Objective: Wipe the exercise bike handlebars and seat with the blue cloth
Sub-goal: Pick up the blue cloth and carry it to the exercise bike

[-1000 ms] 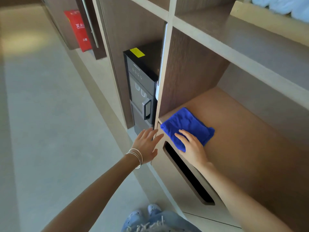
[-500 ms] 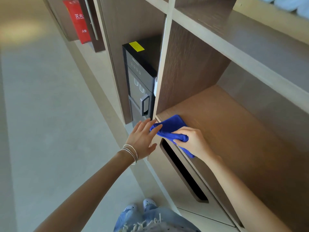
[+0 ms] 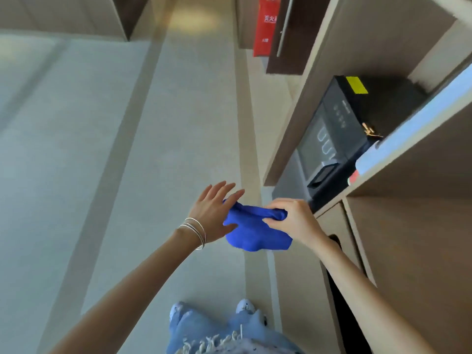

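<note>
The blue cloth hangs crumpled in the air over the floor, off the shelf. My right hand grips its upper right edge with curled fingers. My left hand, with thin silver bangles on the wrist, lies against the cloth's left side with its fingers straight and spread. No exercise bike is in view.
A wooden shelf unit runs along the right, with a black water dispenser set in a niche. A red sign hangs further along. Pale floor stretches to the left. My shoes and jeans show at the bottom.
My right hand has pulled the blue cloth off the shelf into the air. My left hand has come against the cloth's left side. The view has swung left toward the floor.
</note>
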Action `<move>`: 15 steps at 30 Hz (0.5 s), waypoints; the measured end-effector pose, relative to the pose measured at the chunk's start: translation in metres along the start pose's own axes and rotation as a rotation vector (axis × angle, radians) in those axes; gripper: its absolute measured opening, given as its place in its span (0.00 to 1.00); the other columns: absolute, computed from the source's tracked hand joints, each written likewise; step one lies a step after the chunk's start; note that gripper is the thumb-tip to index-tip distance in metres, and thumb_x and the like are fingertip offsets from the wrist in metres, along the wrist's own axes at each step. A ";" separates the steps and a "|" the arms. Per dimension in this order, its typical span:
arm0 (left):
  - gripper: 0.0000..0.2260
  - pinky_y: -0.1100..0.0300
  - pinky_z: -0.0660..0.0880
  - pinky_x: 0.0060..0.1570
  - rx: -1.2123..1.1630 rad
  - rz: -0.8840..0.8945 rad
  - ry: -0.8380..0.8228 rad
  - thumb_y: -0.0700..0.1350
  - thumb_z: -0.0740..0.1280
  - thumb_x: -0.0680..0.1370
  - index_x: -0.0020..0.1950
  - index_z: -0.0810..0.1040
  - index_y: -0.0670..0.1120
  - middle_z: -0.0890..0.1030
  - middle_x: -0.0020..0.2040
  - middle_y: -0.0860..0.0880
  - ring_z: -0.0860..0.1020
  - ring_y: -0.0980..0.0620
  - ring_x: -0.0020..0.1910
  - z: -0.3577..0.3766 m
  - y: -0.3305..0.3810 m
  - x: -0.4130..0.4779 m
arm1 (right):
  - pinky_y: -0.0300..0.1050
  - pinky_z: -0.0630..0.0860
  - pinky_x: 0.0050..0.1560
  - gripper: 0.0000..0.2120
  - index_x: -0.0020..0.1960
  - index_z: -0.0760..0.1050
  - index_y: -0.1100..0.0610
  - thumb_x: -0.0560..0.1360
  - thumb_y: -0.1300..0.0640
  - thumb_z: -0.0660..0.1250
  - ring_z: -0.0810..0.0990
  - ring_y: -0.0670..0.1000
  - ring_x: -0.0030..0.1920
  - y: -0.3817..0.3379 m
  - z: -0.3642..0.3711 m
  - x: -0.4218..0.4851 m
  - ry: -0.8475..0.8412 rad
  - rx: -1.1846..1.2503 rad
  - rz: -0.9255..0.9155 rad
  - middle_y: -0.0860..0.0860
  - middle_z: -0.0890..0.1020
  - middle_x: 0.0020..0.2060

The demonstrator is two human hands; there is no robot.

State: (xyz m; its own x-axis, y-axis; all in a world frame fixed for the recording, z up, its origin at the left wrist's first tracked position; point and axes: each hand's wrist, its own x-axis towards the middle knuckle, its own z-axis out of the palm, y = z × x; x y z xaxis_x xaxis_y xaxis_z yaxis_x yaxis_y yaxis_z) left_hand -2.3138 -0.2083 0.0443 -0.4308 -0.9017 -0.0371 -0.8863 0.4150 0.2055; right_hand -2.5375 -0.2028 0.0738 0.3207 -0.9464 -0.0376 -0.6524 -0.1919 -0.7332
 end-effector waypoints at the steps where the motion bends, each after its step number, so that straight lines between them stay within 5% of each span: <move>1: 0.36 0.52 0.49 0.75 -0.001 -0.038 -0.008 0.56 0.67 0.72 0.76 0.55 0.53 0.58 0.77 0.50 0.54 0.48 0.76 -0.002 -0.016 -0.014 | 0.31 0.69 0.38 0.07 0.42 0.82 0.56 0.66 0.66 0.71 0.75 0.43 0.35 -0.012 0.015 0.012 -0.042 -0.004 -0.030 0.43 0.79 0.33; 9: 0.36 0.51 0.48 0.75 -0.005 -0.327 -0.038 0.59 0.66 0.73 0.76 0.53 0.54 0.57 0.77 0.50 0.53 0.48 0.76 -0.019 -0.148 -0.137 | 0.26 0.69 0.40 0.13 0.44 0.81 0.50 0.66 0.66 0.70 0.77 0.38 0.39 -0.117 0.141 0.086 -0.299 0.033 -0.229 0.35 0.80 0.36; 15: 0.36 0.54 0.51 0.74 -0.031 -0.487 0.010 0.59 0.66 0.72 0.75 0.54 0.54 0.58 0.76 0.50 0.55 0.48 0.76 -0.032 -0.213 -0.210 | 0.32 0.71 0.41 0.14 0.42 0.81 0.49 0.66 0.67 0.69 0.78 0.41 0.40 -0.190 0.218 0.117 -0.415 0.056 -0.368 0.39 0.81 0.37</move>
State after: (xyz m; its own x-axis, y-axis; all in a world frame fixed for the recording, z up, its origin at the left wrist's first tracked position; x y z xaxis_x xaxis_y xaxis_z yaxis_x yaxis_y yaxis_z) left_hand -2.0292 -0.1108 0.0396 0.0346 -0.9913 -0.1269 -0.9790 -0.0591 0.1951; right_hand -2.2266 -0.2201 0.0612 0.7712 -0.6360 -0.0286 -0.4129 -0.4655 -0.7828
